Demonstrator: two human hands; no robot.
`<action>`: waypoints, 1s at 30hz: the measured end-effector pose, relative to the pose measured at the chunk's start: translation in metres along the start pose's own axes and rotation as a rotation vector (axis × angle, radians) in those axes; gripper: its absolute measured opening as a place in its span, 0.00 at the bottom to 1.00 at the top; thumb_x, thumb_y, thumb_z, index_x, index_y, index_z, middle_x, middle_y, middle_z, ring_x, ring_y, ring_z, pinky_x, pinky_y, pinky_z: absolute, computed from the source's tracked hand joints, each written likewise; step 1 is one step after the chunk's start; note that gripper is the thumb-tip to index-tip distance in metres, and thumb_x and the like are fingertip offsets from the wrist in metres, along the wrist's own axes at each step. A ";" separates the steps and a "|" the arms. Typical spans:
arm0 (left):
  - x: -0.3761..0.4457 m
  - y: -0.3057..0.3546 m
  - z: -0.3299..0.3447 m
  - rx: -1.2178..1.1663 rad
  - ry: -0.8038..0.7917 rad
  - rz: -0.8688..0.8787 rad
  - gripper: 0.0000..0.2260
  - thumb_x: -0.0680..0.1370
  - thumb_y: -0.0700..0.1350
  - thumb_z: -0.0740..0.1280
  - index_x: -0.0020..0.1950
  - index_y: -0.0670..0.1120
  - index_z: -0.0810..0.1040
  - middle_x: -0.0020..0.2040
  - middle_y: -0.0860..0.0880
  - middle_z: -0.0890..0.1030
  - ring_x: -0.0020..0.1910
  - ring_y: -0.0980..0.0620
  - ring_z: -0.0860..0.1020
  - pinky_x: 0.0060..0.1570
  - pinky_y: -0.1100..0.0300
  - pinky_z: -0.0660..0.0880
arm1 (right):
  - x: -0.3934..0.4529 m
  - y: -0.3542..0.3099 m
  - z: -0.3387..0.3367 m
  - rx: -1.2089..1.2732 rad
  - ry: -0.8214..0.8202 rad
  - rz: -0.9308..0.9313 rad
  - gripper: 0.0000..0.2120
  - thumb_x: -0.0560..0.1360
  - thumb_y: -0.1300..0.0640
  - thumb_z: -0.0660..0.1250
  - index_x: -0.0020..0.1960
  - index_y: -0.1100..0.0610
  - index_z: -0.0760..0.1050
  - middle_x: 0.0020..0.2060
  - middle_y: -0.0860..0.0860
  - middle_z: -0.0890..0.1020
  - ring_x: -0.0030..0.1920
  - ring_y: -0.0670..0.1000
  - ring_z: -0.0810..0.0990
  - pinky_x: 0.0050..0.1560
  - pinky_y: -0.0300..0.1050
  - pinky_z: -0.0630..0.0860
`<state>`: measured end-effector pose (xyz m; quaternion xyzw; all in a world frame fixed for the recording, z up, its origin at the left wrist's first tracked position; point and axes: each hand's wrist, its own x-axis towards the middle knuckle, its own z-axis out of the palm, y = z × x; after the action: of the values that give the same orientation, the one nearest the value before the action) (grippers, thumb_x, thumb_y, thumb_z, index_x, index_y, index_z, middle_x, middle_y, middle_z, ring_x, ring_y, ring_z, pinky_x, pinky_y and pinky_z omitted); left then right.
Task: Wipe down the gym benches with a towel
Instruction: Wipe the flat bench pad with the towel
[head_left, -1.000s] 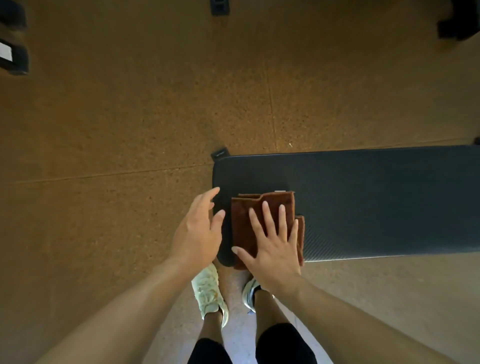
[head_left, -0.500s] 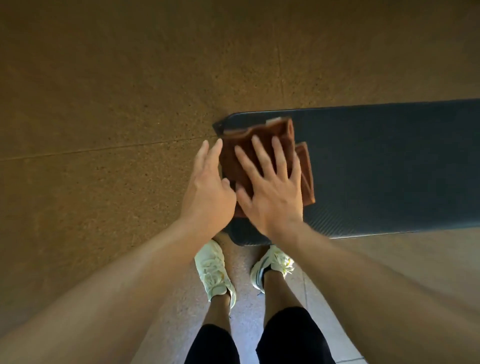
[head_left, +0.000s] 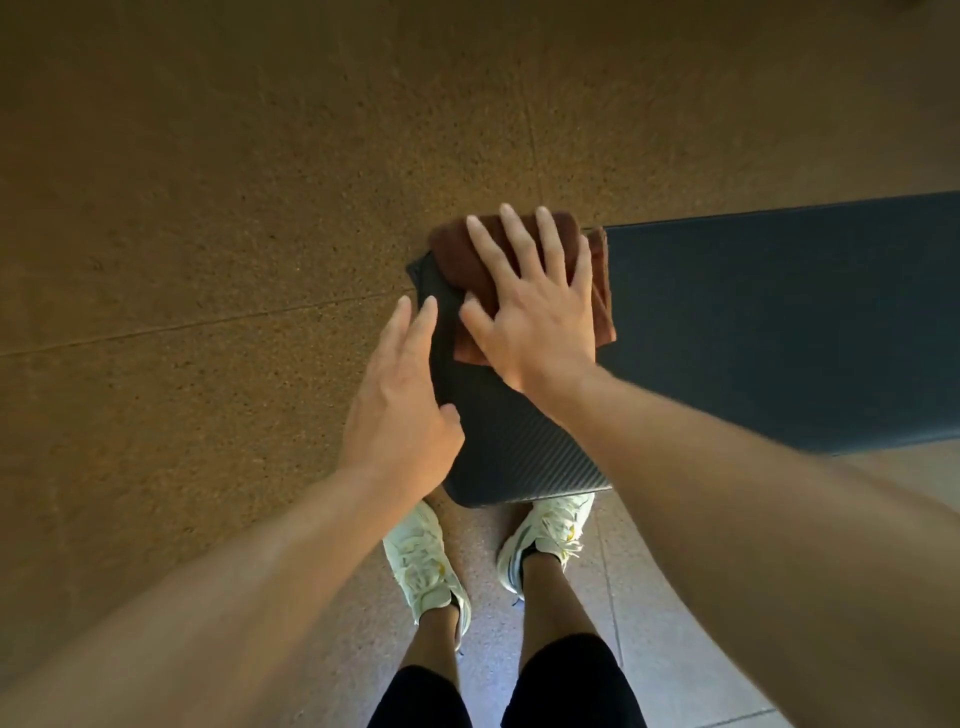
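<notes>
A dark padded gym bench (head_left: 753, 322) runs from the middle of the view off to the right. A folded brown towel (head_left: 462, 254) lies at the bench's far left corner and hangs slightly past its far edge. My right hand (head_left: 535, 306) presses flat on the towel with fingers spread. My left hand (head_left: 400, 395) rests against the bench's left end, fingers straight and together, holding nothing.
Speckled brown rubber floor (head_left: 208, 208) surrounds the bench on the left and far side. My two feet in pale sneakers (head_left: 426, 561) stand on lighter tiles just below the bench's near left corner.
My right hand has pushed the towel away from me, from the near left part of the bench to its far left corner. My left hand stayed along the bench's left end.
</notes>
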<state>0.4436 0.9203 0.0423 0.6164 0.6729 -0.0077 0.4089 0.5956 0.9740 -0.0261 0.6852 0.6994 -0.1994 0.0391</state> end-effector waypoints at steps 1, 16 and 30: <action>0.003 0.003 0.000 0.068 -0.020 0.016 0.47 0.76 0.39 0.73 0.83 0.56 0.43 0.84 0.56 0.42 0.82 0.53 0.46 0.74 0.57 0.49 | -0.028 0.005 0.006 -0.006 0.013 0.013 0.35 0.81 0.37 0.52 0.85 0.41 0.47 0.85 0.50 0.51 0.85 0.57 0.43 0.82 0.67 0.43; 0.029 0.042 0.038 0.830 -0.276 0.051 0.63 0.68 0.61 0.78 0.79 0.36 0.35 0.80 0.35 0.36 0.81 0.36 0.42 0.72 0.47 0.68 | -0.008 0.057 -0.006 0.135 -0.020 0.347 0.35 0.82 0.36 0.51 0.84 0.39 0.40 0.85 0.45 0.39 0.83 0.54 0.32 0.80 0.65 0.33; 0.030 0.054 0.051 0.893 -0.245 -0.073 0.60 0.71 0.53 0.79 0.79 0.37 0.33 0.80 0.35 0.34 0.81 0.37 0.39 0.70 0.52 0.70 | -0.098 0.103 0.001 0.087 -0.191 0.002 0.36 0.80 0.35 0.52 0.84 0.36 0.40 0.85 0.43 0.39 0.82 0.50 0.29 0.80 0.61 0.30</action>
<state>0.5191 0.9312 0.0179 0.7026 0.5719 -0.3836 0.1795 0.7010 0.8797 -0.0178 0.6647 0.6826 -0.2940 0.0761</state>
